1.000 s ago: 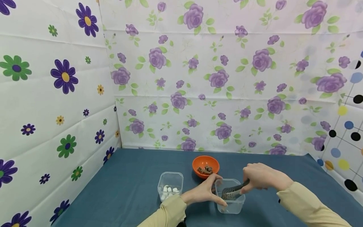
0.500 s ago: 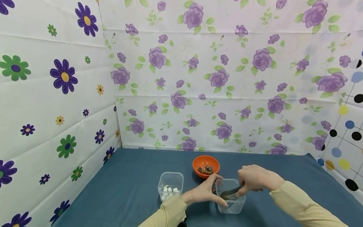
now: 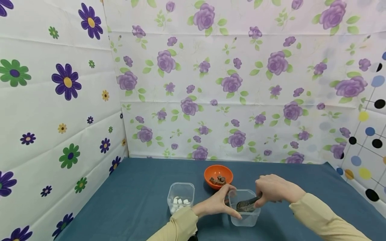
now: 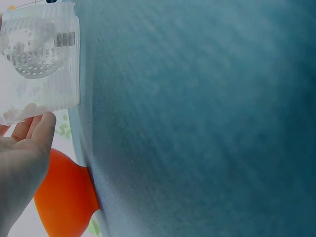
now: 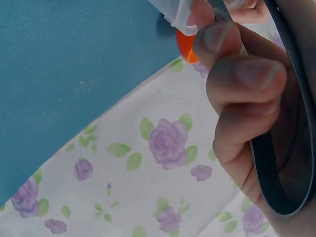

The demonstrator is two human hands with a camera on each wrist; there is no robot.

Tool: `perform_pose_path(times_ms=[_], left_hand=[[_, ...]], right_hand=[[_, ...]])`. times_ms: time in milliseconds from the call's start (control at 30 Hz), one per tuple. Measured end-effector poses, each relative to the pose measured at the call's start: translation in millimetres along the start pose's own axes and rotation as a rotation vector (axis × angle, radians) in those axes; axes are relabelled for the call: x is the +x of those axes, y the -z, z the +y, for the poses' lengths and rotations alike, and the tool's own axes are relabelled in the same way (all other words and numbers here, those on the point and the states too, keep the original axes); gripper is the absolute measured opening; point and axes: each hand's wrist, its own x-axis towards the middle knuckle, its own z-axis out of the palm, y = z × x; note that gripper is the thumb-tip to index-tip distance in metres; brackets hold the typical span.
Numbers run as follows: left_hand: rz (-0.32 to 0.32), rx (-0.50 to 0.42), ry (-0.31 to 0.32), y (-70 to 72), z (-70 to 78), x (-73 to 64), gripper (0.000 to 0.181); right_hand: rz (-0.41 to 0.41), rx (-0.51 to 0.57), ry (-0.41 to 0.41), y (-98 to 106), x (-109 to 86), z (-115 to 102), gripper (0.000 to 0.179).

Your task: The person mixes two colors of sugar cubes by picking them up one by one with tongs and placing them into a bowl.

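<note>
In the head view, my left hand grips a clear plastic container at its left side, thumb at the front and fingers behind. My right hand holds dark tongs whose perforated head is down inside that container. Through the clear wall in the left wrist view, the round holed head shows, with pale bits near the fingertips; what they are is unclear. The right wrist view has curled fingers round the tongs, whose bent end loops below. Whether the tongs pinch anything is hidden.
Left of the left hand stands another clear container with several small white chunks. Behind the hands, an orange bowl holds brown cubes. A blue cloth covers the table, and flowered sheets surround it.
My right hand first moves slightly left, dipping the tongs deeper and flatter into the container, then shifts back a little. The left hand keeps its grip in the same place.
</note>
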Motion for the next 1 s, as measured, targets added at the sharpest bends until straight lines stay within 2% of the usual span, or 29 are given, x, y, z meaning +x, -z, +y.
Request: perform_pose_path(times_ms=[133,400,633,1000], left_hand=[[-0.003,-0.006,-0.003,-0.5,0.1,-0.7,0.065],[-0.012,-0.025,-0.01,0.4,0.2,-1.0,0.065],[-0.013,-0.033,-0.008,0.3,-0.2,-0.7,0.064],[-0.021,-0.037,-0.015,1.1,-0.5,-1.2,0.063]], right_hand=[[0.017,-0.028,0.034,-3,0.7,3,0.04],[0.037,-0.011,0.085,-2,-2.2,7,0.041],[0.044,0.02,0.059,10,-11.8,4,0.035],[0.119,0.033,-0.005,34,-29.2,11,0.028]])
